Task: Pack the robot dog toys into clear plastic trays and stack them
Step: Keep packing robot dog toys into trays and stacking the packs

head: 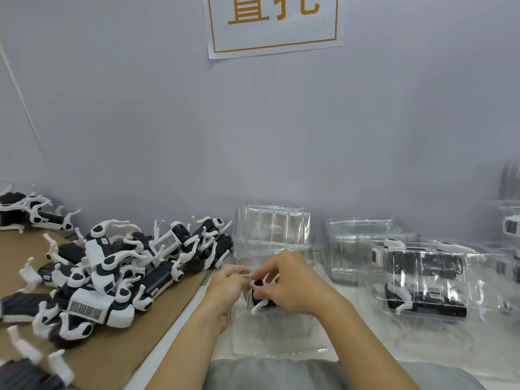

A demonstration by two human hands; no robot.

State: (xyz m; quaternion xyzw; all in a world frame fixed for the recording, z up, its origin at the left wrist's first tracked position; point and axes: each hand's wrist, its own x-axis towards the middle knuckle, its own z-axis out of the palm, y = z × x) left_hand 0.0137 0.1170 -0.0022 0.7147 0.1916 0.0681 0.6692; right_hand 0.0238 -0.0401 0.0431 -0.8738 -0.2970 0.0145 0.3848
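Sitting dead centre in the lower half of the frame, both hands are working on one black-and-white robot dog toy (263, 296) that is going into a clear plastic tray (281, 333) right in front of the person. The right hand (292, 282) is curling over the top of the toy, so its grip is holding the dog, fingers bent round the black body with a white leg poking out underneath. The left hand (229, 285) is pinching at the tray's clear edge next to the toy's upper end, grip narrow, though honestly the plastic is so see-through that I cannot tell exactly which bit it has. Just behind the hands a stack of empty clear trays (272, 229) is standing against the wall, with another empty stack (357, 249) to its right. Further right, a packed tray (422, 280) is showing dogs sealed inside, sitting on top of more packed ones. Over on the left of the frame a big messy pile of loose robot dogs (118, 271) is lying on a brown cardboard sheet (146, 333), legs sticking out everywhere. The pale surface (183, 313) is peeking out between the cardboard and the trays. A paper sign (274, 23) with orange characters is hanging on the wall at the top centre.
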